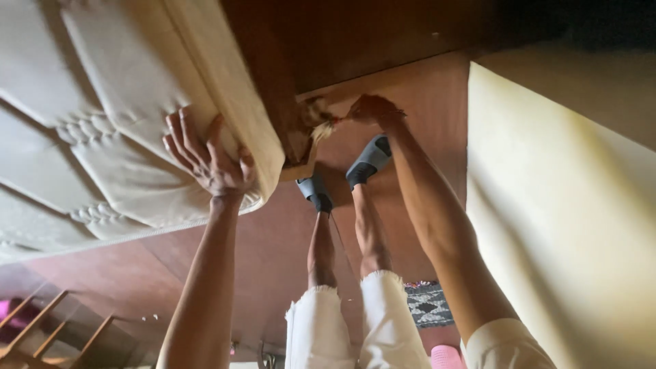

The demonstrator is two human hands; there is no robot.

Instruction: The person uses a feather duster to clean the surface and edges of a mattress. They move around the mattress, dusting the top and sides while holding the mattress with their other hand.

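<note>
From the head view, our left hand (215,160) has its grip clenched on the cream mattress's (130,102) lifted corner, while our right hand (372,108) pinches a small brush (321,126) against the wooden bed frame (283,102).

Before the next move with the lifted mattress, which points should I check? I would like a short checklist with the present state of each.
1. Left hand grips the corner of the cream mattress: ok, fingers wrap over its edge.
2. Mattress lifted off the wooden bed frame: ok at this corner.
3. Right hand has the small pale brush or cloth at the frame corner: ok, though what the item is, cannot tell.
4. Feet in grey slippers flat on the reddish floor: ok.
5. Frame corner is clean: cannot tell, dark and blurred.
</note>
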